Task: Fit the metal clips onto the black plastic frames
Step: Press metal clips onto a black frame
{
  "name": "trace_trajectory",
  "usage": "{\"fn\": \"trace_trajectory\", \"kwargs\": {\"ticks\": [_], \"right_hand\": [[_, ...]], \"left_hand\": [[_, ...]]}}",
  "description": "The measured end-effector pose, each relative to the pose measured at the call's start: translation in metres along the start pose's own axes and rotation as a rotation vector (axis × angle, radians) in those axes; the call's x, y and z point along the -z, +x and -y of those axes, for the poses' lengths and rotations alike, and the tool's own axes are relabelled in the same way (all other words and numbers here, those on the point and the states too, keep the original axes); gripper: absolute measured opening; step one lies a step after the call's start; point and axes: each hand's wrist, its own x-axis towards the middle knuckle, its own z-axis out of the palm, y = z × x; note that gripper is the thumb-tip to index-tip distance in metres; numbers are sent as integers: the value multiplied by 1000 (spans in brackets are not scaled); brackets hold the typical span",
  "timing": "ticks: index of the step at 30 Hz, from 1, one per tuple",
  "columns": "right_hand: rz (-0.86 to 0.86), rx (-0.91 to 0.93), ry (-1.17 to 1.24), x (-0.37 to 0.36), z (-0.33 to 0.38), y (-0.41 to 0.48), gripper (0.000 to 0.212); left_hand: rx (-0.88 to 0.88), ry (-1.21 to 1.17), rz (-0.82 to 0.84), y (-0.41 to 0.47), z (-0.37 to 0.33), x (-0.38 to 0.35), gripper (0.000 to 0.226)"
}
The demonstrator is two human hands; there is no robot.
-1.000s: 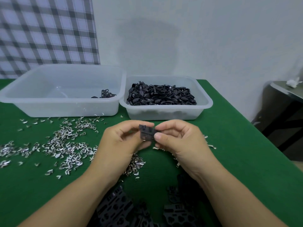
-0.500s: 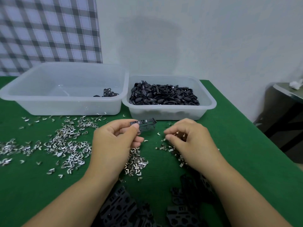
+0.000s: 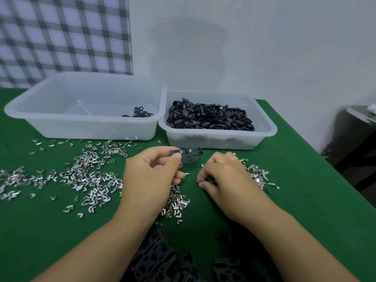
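Note:
My left hand (image 3: 151, 176) pinches a small black plastic frame (image 3: 190, 154) between thumb and fingers, held above the green table. My right hand (image 3: 225, 176) is down on the table with fingers curled at a small heap of metal clips (image 3: 257, 176); whether it holds a clip is hidden. Many more shiny metal clips (image 3: 85, 176) lie scattered to the left, and a small pile (image 3: 177, 202) sits between my wrists.
Two clear plastic tubs stand at the back: the left tub (image 3: 85, 106) holds a few black parts, the right tub (image 3: 217, 123) is full of black frames. Black moulded parts (image 3: 160, 259) lie near the front edge. A dark side table (image 3: 358, 123) stands at right.
My right hand let go of the frame and dropped to the clip heap on the right. My left hand kept the frame and turned it flat.

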Motion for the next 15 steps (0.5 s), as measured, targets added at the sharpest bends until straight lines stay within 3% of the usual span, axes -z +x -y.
{"fn": "trace_trajectory", "kwargs": {"ticks": [5,15], "right_hand": [[24,34,7,0,-2,-1,7],[-366,-90,440,2,-6,-7,23]], "left_hand": [[-11,24,-19,1,1,1,11],[-88,198,-14,0,3,1,21]]}}
